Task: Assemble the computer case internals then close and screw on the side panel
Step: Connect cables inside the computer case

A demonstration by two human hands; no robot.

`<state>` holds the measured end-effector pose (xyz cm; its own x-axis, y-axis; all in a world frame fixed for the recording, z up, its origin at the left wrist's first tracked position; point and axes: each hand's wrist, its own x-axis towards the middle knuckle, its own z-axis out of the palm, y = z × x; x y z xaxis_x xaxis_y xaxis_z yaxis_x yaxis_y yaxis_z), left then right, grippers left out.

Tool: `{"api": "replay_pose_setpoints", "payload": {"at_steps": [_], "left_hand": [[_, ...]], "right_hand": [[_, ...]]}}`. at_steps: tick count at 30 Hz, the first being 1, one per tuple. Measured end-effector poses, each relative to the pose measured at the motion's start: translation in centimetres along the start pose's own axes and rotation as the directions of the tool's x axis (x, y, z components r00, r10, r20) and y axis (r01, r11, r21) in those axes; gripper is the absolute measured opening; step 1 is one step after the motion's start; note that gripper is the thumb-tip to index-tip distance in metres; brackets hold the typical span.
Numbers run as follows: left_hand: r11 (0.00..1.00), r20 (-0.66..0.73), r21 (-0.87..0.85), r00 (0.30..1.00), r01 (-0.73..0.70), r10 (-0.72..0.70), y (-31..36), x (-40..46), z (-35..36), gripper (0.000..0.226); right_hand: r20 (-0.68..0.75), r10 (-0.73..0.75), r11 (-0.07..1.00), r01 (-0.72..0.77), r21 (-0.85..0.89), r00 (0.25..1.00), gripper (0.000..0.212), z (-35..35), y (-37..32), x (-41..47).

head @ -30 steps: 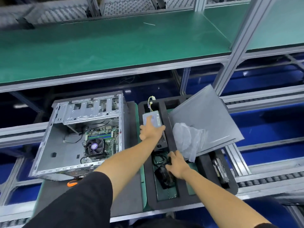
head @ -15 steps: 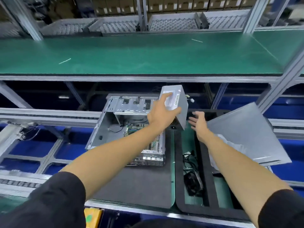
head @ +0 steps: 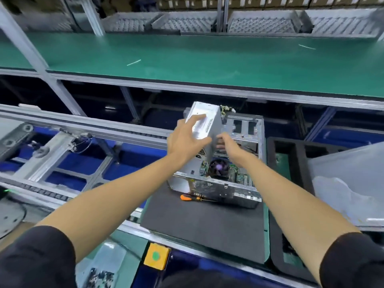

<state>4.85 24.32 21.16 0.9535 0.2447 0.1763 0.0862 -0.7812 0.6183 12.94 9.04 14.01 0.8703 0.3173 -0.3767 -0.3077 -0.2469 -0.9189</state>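
An open grey computer case (head: 245, 190) lies on its side on a dark foam mat (head: 203, 225), its motherboard and CPU fan (head: 218, 168) showing. Above its far left part I hold a grey power supply (head: 215, 129), tilted on edge, with yellow wires at its far end. My left hand (head: 187, 138) grips its labelled top face. My right hand (head: 227, 145) holds its lower right edge, fingers curled under it. The grey side panel (head: 353, 163) leans on the black foam parts tray (head: 295, 163) at the right.
An orange-handled screwdriver (head: 192, 197) lies on the mat against the case's near side. A clear plastic bag (head: 342, 196) rests on the side panel. A green shelf (head: 207, 59) runs above. A yellow box with a green button (head: 156, 256) sits at the near edge. Conveyor rails lie left.
The power supply came out of the foam tray and moved left over the open case. My right hand left the tray and took hold of the unit's lower edge.
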Motion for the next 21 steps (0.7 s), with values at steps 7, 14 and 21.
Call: {"api": "replay_pose_setpoints", "payload": {"at_steps": [7, 14, 21], "left_hand": [[0.995, 0.035, 0.074, 0.997, 0.069, -0.071, -5.6, 0.2, 0.3, 0.068], [0.989, 0.045, 0.116, 0.994, 0.091, -0.096, -6.8, -0.2, 2.8, 0.079], [0.961, 0.012, 0.273, 0.999, 0.045, -0.05, -8.5, -1.0, 4.7, 0.093]], "right_hand": [[0.074, 0.026, 0.992, -0.034, 0.123, 0.997, 0.023, 5.4, 1.6, 1.4], [0.156, 0.032, 0.971, -0.068, 0.23, 0.987, 0.067, 6.8, 2.7, 1.6], [0.194, 0.108, 0.972, -0.144, 0.183, 0.975, 0.05, 7.5, 3.8, 1.4]]}}
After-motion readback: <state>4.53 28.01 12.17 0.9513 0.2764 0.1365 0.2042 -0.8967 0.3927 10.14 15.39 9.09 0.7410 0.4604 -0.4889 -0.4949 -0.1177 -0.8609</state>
